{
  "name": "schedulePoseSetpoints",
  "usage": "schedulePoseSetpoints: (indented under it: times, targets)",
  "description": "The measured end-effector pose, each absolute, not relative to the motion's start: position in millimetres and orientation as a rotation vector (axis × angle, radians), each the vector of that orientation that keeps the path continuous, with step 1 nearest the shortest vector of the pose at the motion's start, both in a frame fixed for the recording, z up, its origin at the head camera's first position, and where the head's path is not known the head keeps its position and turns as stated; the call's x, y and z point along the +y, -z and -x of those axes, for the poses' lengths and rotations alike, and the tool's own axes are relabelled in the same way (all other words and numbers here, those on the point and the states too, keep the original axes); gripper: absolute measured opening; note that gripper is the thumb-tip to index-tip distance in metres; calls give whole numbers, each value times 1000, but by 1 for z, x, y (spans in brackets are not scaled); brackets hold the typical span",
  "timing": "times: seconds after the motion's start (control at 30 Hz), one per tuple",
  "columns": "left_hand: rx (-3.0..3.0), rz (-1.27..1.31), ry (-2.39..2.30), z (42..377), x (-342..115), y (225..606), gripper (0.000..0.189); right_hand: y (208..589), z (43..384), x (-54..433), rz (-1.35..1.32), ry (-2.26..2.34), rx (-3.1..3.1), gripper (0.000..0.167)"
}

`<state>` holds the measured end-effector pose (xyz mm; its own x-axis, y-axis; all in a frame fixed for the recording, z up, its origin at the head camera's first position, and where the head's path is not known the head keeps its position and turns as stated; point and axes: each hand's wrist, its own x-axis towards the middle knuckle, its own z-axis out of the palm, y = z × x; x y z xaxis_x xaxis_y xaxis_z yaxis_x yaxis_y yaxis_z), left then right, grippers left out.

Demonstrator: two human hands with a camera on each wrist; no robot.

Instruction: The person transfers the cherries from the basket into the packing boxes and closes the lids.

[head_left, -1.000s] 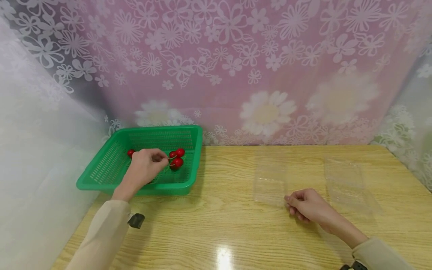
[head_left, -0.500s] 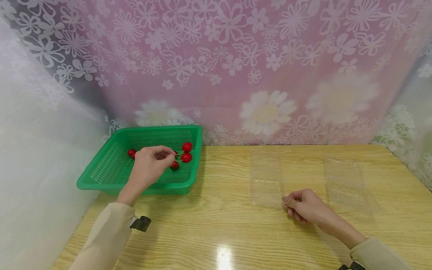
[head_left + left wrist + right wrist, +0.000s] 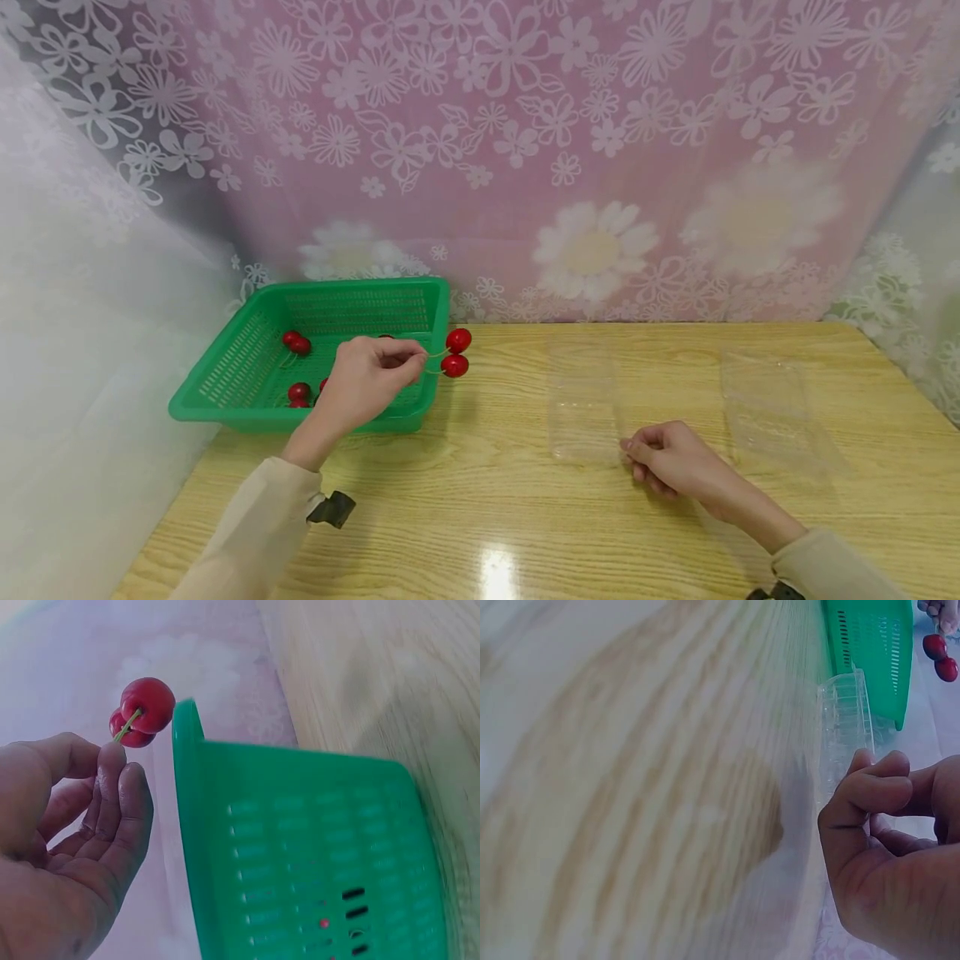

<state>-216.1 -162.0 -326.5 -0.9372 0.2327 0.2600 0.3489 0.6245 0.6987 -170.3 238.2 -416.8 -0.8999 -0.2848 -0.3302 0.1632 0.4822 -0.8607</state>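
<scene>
Between thumb and fingertips my left hand (image 3: 367, 379) pinches the green stems of a pair of red cherries (image 3: 455, 353). The cherries stick out past the right rim of the green basket (image 3: 437, 367), over the table; the left wrist view shows them just above the basket's edge. My right hand (image 3: 675, 458) pinches the near right edge of a clear plastic container (image 3: 585, 425) on the table. In the right wrist view the container's ribbed wall (image 3: 845, 712) rises beside the fingertips. More cherries (image 3: 298, 392) lie in the basket, partly hidden behind my left hand.
A second clear plastic container (image 3: 768, 408) lies on the wooden table (image 3: 480, 492), right of the first. Behind the table hangs a pink flowered curtain (image 3: 480, 167). A white sheet (image 3: 90, 375) borders the left side.
My left hand has lifted the cherry pair out of the basket and moved right past its rim. My right hand and the clear container have slid a little to the left.
</scene>
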Motion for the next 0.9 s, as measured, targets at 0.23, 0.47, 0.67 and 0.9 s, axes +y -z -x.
schedulePoseSetpoints:
  times: [0.23,0.47,0.67,0.9]
  targets:
    - [-2707,588,1189,212,-146,328,14,417,170,234,112,1420,2290,36]
    - [-2739,618,1187,212,-129,333,13,416,169,229,95,1436,2270,36]
    - [-2781,658,1259,210,-113,342,11,417,168,225,104,1430,2266,36]
    - [-2789,693,1294,207,-97,352,12,417,168,224,91,1414,2276,36]
